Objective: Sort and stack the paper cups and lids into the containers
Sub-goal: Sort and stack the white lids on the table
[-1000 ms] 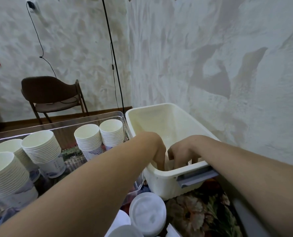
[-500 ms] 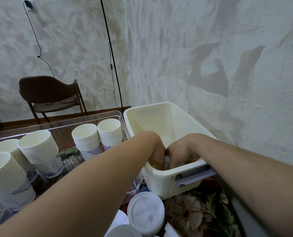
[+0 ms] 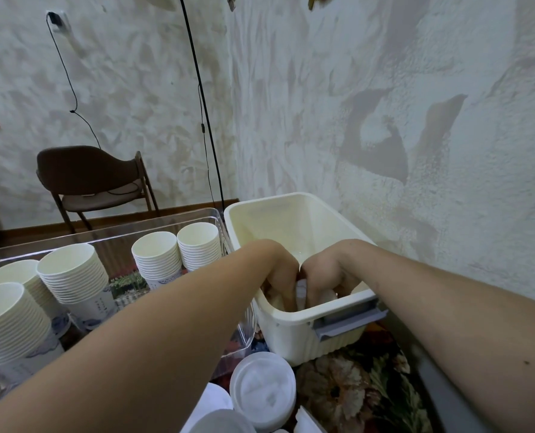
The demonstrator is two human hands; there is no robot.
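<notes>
Both hands are down in the near corner of the cream bin (image 3: 294, 335): the left hand (image 3: 280, 273) and right hand (image 3: 325, 273) meet knuckle to knuckle, fingers curled round a white stack of lids (image 3: 301, 293) held between them. To set it well, I judge they should lower it square against the corner wall before letting go, so it does not topple; more lids (image 3: 261, 390) wait on the desk just below the bin, and stacked cups (image 3: 156, 256) already stand in the clear tray (image 3: 166, 217) beside it

Both hands' fingertips hidden inside cream bin (image 3: 291, 332).
</notes>
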